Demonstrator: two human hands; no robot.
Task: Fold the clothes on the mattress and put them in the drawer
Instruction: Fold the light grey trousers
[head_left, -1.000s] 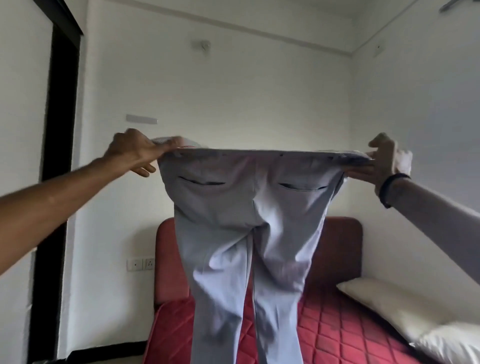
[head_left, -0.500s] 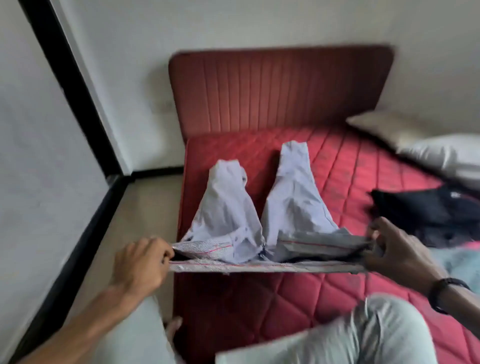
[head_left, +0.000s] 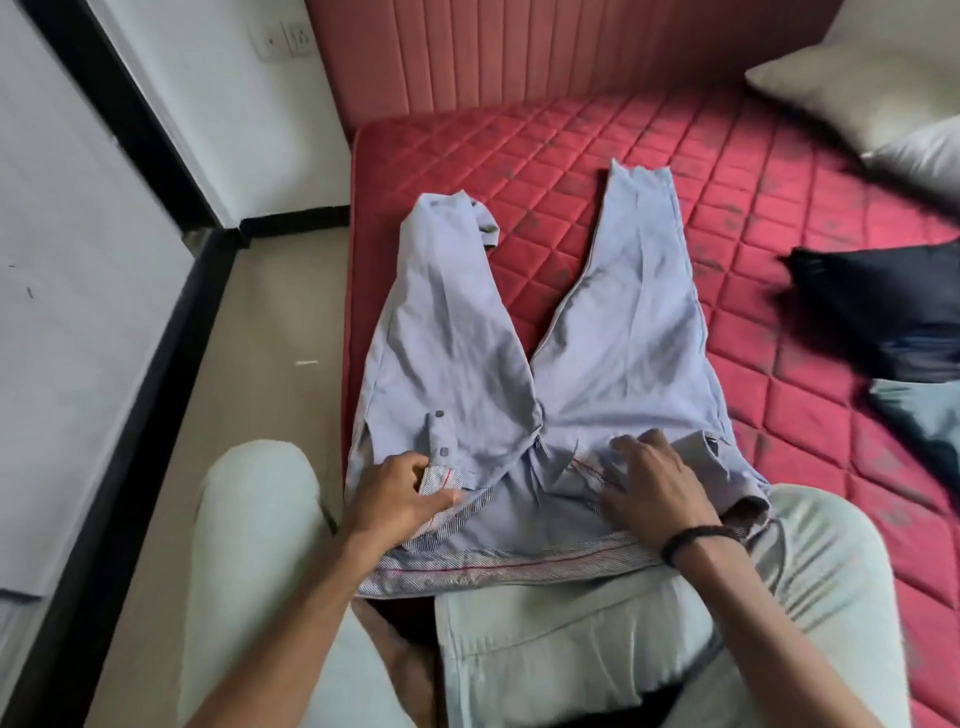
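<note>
**Trousers laid flat, both hands at the waistband**

At the left of the frame there is the floor (head_left: 270, 332) beside the bed, and low on the wall in the upper left a socket plate (head_left: 283, 39). At the lower left, the person's knee (head_left: 260, 499) in pale trousers reaches over the mattress edge.

The left hand (head_left: 400, 499) comes in from the lower left with the forearm straight. Its thumb and fingers pinch the open fly flap of the light blue trousers (head_left: 545, 332), probably to close the front before folding.

The trousers lie in the centre of the frame on the red quilted mattress (head_left: 571, 140), waistband near the person and the two legs spread apart like a V toward the headboard. The left leg hem is turned over. I judge that the legs must next be brought together.

The right hand (head_left: 654, 483), with a dark band on the wrist, rests on the right part of the waistband with fingers spread and nearly straight, pressing the cloth flat.

At the right edge lie a dark garment (head_left: 883, 312) and pillows (head_left: 872, 88). No drawer is visible.
</note>
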